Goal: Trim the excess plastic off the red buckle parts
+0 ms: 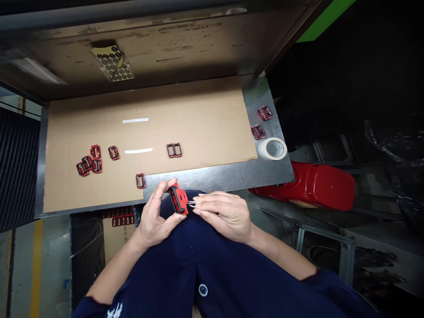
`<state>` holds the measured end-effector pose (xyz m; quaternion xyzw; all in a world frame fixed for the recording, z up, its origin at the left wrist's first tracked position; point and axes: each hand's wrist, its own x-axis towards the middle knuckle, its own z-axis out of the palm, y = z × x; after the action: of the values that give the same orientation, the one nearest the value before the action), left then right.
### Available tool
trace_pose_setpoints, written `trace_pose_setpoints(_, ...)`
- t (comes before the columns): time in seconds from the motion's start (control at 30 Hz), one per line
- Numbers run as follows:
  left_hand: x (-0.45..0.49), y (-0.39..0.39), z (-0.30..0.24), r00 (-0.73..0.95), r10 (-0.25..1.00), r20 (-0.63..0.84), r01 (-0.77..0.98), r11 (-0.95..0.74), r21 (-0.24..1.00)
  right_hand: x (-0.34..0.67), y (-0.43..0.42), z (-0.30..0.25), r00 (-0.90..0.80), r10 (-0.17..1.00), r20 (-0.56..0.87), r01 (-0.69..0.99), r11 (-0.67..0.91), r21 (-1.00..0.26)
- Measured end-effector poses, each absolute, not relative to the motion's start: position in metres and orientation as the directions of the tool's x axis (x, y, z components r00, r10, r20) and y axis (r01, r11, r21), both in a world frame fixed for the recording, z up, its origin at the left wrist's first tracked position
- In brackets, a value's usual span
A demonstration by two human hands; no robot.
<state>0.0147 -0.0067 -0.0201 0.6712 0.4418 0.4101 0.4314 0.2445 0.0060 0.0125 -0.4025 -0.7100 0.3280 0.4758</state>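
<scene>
Red plastic buckle (178, 199) with a black face, I see, is pinched between the thumb and fingers of the left hand (155, 213), just above the dark blue clothes (185, 274). The right hand (225, 215) pinches a thin wire (194, 203), its end right at the buckle. Ahead, red frames (113, 153) lie on cardboard (198, 128) over the metal desk (212, 176), 4 bunched at the left; 2 more sit on bare metal near a tape roll (273, 148).
</scene>
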Motion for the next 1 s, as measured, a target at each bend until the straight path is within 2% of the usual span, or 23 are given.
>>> trace_pose_setpoints(0.13, 0.019, -0.007, -0.019, 0.208, 0.969, 0.133, -0.058, -0.123, 0.991, 0.246, 0.008, -0.003, -0.040, 0.965, 0.259, 0.262, 0.260, -0.929)
trace_pose_setpoints(0.23, 0.020, -0.006, -0.014, 0.183, 0.979, 0.091, -0.180, -0.058, 0.982, 0.250, 0.014, -0.033, 0.040, 0.988, 0.147, 0.270, 0.131, -0.954)
trace_pose_setpoints(0.4, 0.020, -0.005, -0.011, 0.178, 0.984, 0.033, -0.284, 0.019, 0.959, 0.259, 0.029, -0.102, 0.037, 0.990, 0.138, 0.419, 0.110, -0.901)
trace_pose_setpoints(0.6, 0.018, -0.005, -0.010, 0.185, 0.982, 0.043, -0.319, 0.018, 0.947, 0.263, 0.033, -0.165, -0.007, 0.989, 0.149, 0.522, 0.131, -0.843)
trace_pose_setpoints(0.83, 0.020, -0.008, -0.012, 0.181, 0.983, 0.037, -0.320, 0.023, 0.947, 0.267, 0.027, -0.204, -0.079, 0.985, 0.151, 0.610, 0.167, -0.774)
trace_pose_setpoints(0.93, 0.007, -0.001, -0.021, 0.089, 0.996, -0.013, -0.223, 0.033, 0.974, 0.268, 0.024, -0.210, -0.100, 0.981, 0.164, 0.629, 0.191, -0.754)
trace_pose_setpoints(1.0, -0.014, 0.012, -0.031, -0.097, 0.987, -0.132, -0.014, 0.131, 0.991, 0.268, 0.023, -0.212, -0.104, 0.979, 0.177, 0.636, 0.202, -0.745)
